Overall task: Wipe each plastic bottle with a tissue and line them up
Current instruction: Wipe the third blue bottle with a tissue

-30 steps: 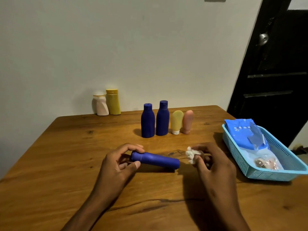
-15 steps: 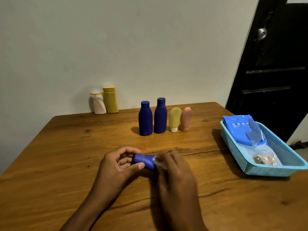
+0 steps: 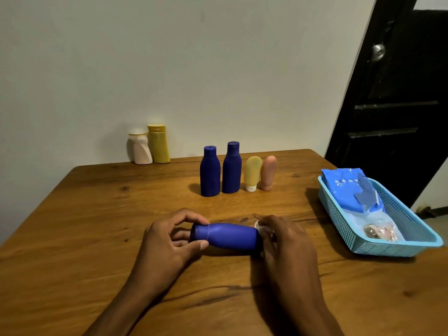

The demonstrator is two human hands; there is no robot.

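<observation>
Dim, warm indoor light. Soft shadows fall leftward behind the upright bottles on the brown wooden worktop [image 3: 97, 214]. Wide-angle bending tilts the black door [image 3: 400, 105]; edges slightly soft.

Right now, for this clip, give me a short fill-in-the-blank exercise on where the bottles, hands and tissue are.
1. The left hand holds the cap end of a ____ bottle lying on its side.
2. The right hand presses a white ____ against the bottle's base.
3. The row behind the hands holds ____ standing containers.
4. The wipes packet lies in a light blue ____.

Missing words: blue; tissue; four; basket
</observation>
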